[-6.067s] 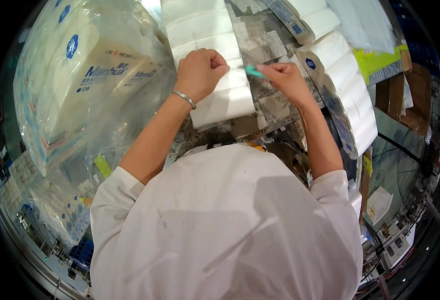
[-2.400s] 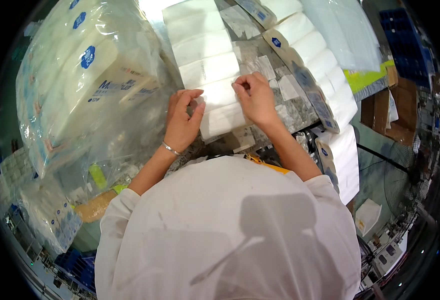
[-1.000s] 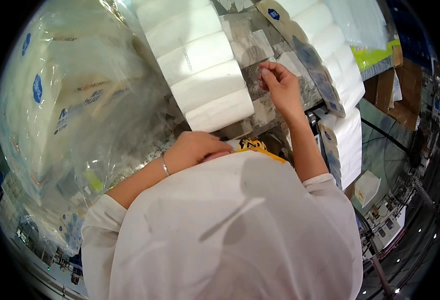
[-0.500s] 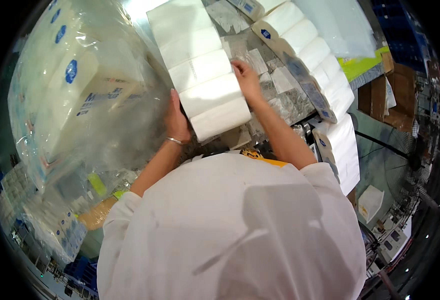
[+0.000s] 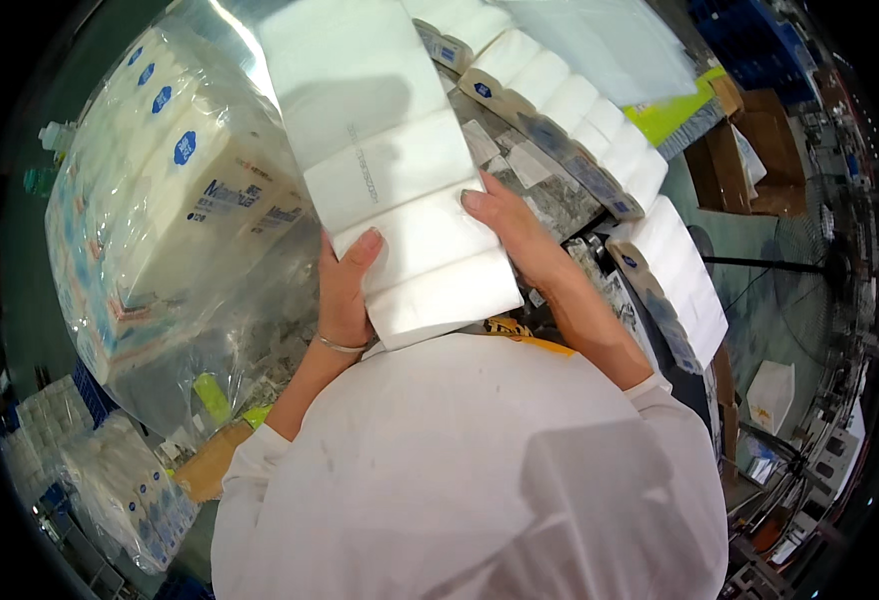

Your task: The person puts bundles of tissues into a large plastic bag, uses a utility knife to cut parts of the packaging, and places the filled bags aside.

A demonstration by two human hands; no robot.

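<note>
A long white pack of tissues [image 5: 385,170], ribbed into several sections, lies lengthwise in front of me with its near end close to my white garment. My left hand [image 5: 347,285] grips its left side near that end, thumb on the top face and fingers hidden below. On the opposite side my right hand [image 5: 518,228] holds it the same way, thumb on top. A line of faint dark print runs across the pack's upper face.
At left stands a large clear plastic bag [image 5: 200,215] filled with tissue packs. More tissue packs [image 5: 570,125] lie in a row to the right, with another [image 5: 675,285] nearer me. Loose paper scraps [image 5: 530,163] litter the work surface. Further right are a cardboard box [image 5: 760,150] and a fan [image 5: 810,265].
The held pack has come nearer to me and looks larger. Both thumbs now lie on its top face; before, the hands were at its sides. The bag and row appear shifted as the view moved.
</note>
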